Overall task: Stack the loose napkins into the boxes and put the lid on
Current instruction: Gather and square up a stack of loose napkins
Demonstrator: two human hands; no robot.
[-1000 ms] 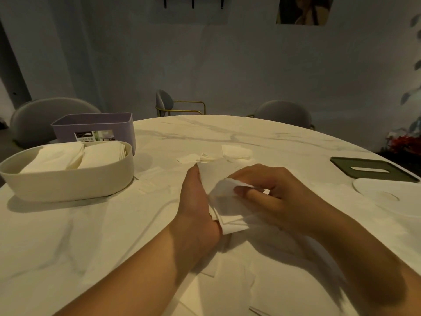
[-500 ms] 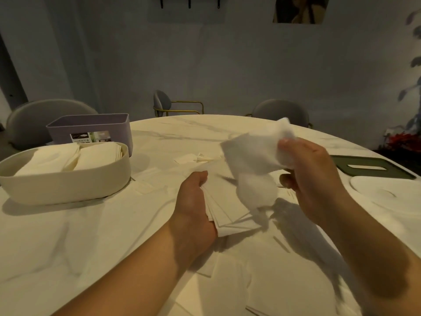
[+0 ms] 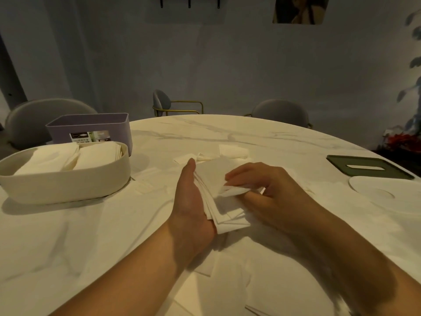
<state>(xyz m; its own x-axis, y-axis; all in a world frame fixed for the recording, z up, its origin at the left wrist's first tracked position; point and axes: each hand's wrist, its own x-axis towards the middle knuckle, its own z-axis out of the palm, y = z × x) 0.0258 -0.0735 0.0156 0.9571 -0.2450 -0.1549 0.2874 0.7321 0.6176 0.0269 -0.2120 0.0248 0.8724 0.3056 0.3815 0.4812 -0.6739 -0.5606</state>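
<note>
A stack of white napkins (image 3: 216,179) lies on the marble table (image 3: 68,236) in the middle. My left hand (image 3: 189,201) stands on edge with straight fingers against the stack's left side. My right hand (image 3: 268,188) pinches the top napkin (image 3: 232,190) at its right edge, laid on the stack. A cream oval box (image 3: 66,185) at the left holds two piles of napkins. Behind it stands a purple box (image 3: 91,128). A dark green lid (image 3: 369,169) and a white lid (image 3: 391,192) lie at the right.
Several loose napkins (image 3: 232,151) lie beyond the stack, and more (image 3: 227,281) are spread under my forearms near the front edge. Grey chairs (image 3: 280,112) stand around the far side of the table. A plant (image 3: 414,65) is at the far right.
My right hand lifted a napkin into the air, then brought it down onto the stack. My left hand stayed against the stack's side.
</note>
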